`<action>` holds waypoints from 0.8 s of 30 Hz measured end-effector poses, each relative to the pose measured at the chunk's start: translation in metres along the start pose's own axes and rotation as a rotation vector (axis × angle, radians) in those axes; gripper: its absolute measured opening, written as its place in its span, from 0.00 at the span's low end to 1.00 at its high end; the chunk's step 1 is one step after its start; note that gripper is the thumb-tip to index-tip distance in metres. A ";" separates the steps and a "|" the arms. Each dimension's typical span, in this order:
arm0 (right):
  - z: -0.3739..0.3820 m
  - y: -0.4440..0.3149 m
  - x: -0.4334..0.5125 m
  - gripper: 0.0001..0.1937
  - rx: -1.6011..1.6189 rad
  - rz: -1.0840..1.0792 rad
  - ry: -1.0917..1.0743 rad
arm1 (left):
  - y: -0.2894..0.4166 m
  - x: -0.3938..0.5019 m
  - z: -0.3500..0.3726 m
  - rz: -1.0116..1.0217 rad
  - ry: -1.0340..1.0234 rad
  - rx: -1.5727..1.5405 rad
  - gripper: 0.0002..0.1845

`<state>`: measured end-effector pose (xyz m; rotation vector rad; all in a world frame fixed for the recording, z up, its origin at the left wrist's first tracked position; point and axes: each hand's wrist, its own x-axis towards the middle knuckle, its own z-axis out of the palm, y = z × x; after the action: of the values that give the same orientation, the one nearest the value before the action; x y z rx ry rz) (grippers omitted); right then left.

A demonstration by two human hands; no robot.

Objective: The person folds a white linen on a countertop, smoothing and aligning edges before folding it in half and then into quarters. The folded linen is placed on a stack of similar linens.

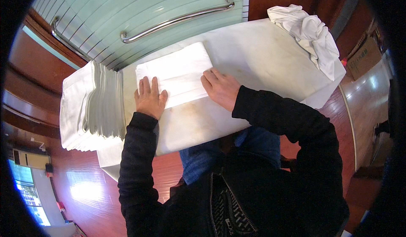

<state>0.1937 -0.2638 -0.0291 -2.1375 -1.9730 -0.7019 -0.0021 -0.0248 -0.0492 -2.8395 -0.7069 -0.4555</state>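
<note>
A folded white cloth [180, 68] lies flat on the table in front of me, brightly lit, with fold lines running along its length. My left hand [149, 99] rests palm down on its near left corner, fingers spread. At the cloth's right edge, the fingers of my right hand [222, 86] are curled and pinch the border; the thumb is hidden beneath the hand. Just left of my left hand stands a tall stack of folded white cloths [104, 100], its layered edges towards me. A crumpled heap of white cloth [306, 34] sits at the table's far right end.
A pale cover drapes the table [247, 53] and hangs over its edges. Behind it is a pale green glass panel [177, 2] with a metal bar handle [177, 21]. A cardboard box [364, 57] is on the right, beyond the table. Reddish wooden flooring [85, 180] shows at left.
</note>
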 end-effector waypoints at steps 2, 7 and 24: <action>0.004 0.003 -0.004 0.21 0.094 0.015 0.021 | 0.000 -0.001 0.000 0.000 0.001 -0.012 0.35; -0.010 0.029 -0.006 0.24 0.472 0.035 -0.156 | 0.004 0.002 -0.009 -0.020 -0.047 0.004 0.36; 0.083 0.060 0.089 0.46 0.359 0.349 -0.275 | -0.027 0.074 0.032 0.131 0.024 -0.143 0.46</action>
<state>0.2739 -0.1566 -0.0516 -2.3433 -1.6097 0.0034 0.0550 0.0380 -0.0515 -2.9841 -0.4982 -0.5381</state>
